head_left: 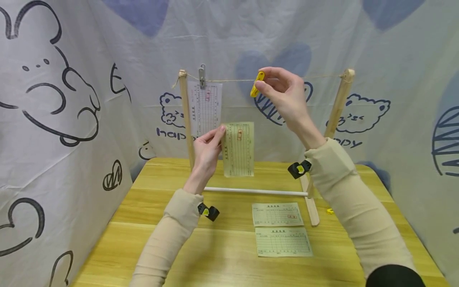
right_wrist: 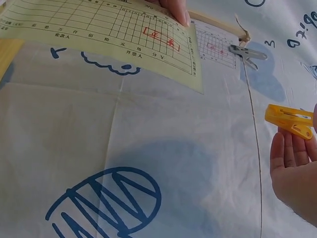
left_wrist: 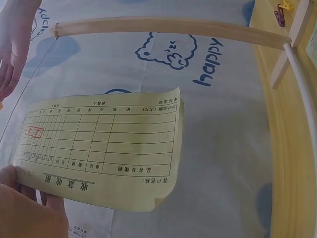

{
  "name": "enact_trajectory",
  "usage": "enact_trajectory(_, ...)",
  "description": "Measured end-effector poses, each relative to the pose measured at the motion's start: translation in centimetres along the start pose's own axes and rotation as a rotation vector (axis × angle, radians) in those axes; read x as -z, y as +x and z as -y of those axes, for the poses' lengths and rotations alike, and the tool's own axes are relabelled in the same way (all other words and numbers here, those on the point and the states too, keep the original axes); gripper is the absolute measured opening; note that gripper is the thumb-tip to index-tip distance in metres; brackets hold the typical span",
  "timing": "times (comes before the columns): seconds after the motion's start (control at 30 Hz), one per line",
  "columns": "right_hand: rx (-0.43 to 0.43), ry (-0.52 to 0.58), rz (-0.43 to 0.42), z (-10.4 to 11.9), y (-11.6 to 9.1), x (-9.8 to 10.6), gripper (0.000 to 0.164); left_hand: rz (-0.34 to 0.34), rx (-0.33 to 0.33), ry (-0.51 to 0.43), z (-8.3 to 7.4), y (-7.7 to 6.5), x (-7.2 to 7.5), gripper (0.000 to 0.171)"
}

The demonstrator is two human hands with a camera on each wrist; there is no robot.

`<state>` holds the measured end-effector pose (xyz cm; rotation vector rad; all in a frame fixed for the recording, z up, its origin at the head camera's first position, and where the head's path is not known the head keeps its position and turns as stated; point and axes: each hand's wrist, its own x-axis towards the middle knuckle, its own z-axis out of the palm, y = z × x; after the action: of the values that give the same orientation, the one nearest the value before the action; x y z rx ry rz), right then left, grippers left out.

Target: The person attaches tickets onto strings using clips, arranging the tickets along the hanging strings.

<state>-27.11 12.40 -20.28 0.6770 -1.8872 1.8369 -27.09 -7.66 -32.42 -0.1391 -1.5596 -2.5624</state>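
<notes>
My left hand [head_left: 208,153] pinches a yellow receipt slip [head_left: 239,149] by its upper left edge, below the string [head_left: 233,81]. The slip carries a red stamp and hangs upright in the head view. Up at the string, my right hand [head_left: 287,91] holds a yellow clothespin [head_left: 257,84] between thumb and fingers. In the right wrist view the clothespin [right_wrist: 290,120] is apart from the slip [right_wrist: 124,34]. A white slip [head_left: 206,107] hangs from the string at the left under a grey clothespin [head_left: 202,77].
Wooden posts [head_left: 338,105] hold the string at both ends, with a white rod [head_left: 256,191] low between them. Two receipt slips [head_left: 283,242] lie on the wooden table [head_left: 222,247]. Another yellow clothespin [head_left: 330,211] and a dark red one [left_wrist: 280,17] lie near the right post's foot.
</notes>
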Motion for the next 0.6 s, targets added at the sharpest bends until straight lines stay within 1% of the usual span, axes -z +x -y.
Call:
enact_trajectory(0.17,0.008,-0.013,0.005,0.2,0.6,-0.3,0.023,-0.016,0.003,0.002,-0.4,0.4,-0.2,0.010)
enact_trajectory(0.37,0.006,-0.064,0.007,0.5,1.4,-0.7,0.024,-0.024,-0.001,-0.002,-0.8,0.9,-0.7,0.004)
enact_trajectory(0.5,-0.006,-0.071,-0.002,0.8,1.9,-0.9,0.024,-0.020,-0.010,0.008,-1.1,1.2,-1.0,0.008)
enact_trajectory(0.6,-0.015,-0.065,-0.008,0.9,2.3,-1.1,0.024,-0.023,-0.011,0.005,-1.3,1.4,-1.2,0.005)
